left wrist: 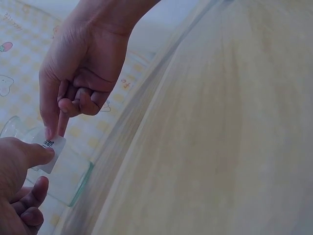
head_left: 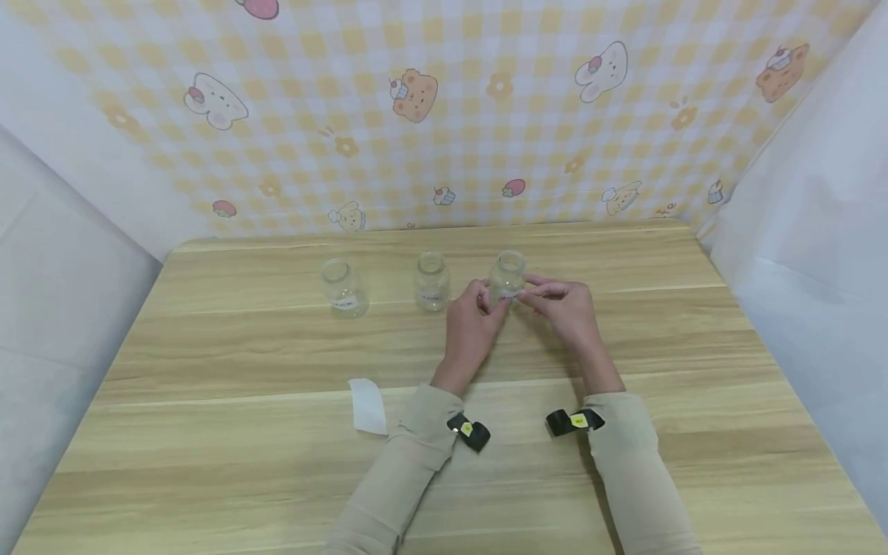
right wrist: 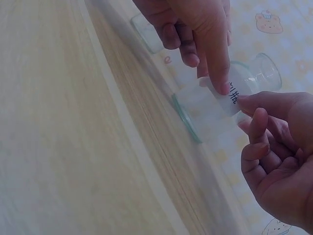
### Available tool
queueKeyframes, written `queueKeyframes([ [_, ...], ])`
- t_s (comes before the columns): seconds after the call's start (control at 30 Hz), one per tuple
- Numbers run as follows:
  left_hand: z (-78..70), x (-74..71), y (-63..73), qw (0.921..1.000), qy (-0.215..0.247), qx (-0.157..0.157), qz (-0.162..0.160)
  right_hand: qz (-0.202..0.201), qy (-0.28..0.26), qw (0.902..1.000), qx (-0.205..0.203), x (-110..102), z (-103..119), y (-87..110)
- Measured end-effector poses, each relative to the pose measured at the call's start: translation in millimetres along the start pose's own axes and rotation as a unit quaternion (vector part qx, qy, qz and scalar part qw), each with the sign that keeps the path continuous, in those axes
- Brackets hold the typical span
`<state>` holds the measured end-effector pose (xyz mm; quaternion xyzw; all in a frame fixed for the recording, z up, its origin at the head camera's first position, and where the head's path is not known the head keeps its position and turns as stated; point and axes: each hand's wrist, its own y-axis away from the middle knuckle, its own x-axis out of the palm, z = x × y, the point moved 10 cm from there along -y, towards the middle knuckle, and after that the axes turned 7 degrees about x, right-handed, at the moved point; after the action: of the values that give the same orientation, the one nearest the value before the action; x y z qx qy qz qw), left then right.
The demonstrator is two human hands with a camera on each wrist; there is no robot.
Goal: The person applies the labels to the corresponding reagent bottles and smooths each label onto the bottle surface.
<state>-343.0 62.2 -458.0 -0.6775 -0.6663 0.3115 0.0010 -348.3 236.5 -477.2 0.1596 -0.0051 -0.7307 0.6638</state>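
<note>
A clear glass jar [head_left: 511, 271] without a lid stands upright at the back of the table, between both hands. Across its front runs a white label [right wrist: 228, 104] with black handwritten characters. My left hand [head_left: 473, 327] holds the jar from the left, its thumb pressed on the label and other fingers partly hidden behind the glass. From the other side my right hand [head_left: 567, 310] grips it, with the thumb on the label's right end and the index finger reaching round behind. The remaining fingers of the right hand are loosely bent, away from the glass.
Two more open glass jars, one in the middle [head_left: 432, 284] and one at the left [head_left: 344, 290], stand in the same row, each with a white label. A white piece of paper [head_left: 368, 407] lies left of the left forearm. Behind the table hangs a yellow checked cloth [head_left: 458, 146].
</note>
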Motion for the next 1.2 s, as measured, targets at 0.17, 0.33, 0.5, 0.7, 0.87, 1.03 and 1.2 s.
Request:
queueKeyframes([
  [0.17,-0.2,0.0,-0.4,1.0,0.002,-0.002,0.002,-0.003,0.005,1.0,0.001,-0.2,0.7,0.1],
  [0.33,0.8,0.1,-1.0,1.0,-0.001,-0.005,0.002,-0.001,0.002,1.0,0.0,-0.1,0.7,0.4],
  [0.5,2.4,-0.1,-1.4,0.9999,-0.003,-0.012,0.005,0.002,-0.002,1.0,-0.002,-0.2,0.5,0.0],
  [0.7,3.8,-0.5,-1.7,0.9998,-0.003,-0.02,0.008,0.001,-0.001,1.0,0.001,-1.1,-2.1,-1.6],
  [0.87,4.6,-0.7,-1.1,0.9996,-0.005,-0.027,0.01,0.004,-0.005,1.0,0.005,-1.4,-2.5,-1.3],
  [1.03,4.6,-0.3,-1.2,0.9996,0.0,-0.027,0.011,0.012,-0.01,0.9999,0.005,-1.0,-1.9,-1.3],
  [1.2,5.5,0.4,-1.0,0.9995,0.006,-0.028,0.011,0.016,-0.017,0.9997,0.006,-2.0,-1.7,-1.0],
])
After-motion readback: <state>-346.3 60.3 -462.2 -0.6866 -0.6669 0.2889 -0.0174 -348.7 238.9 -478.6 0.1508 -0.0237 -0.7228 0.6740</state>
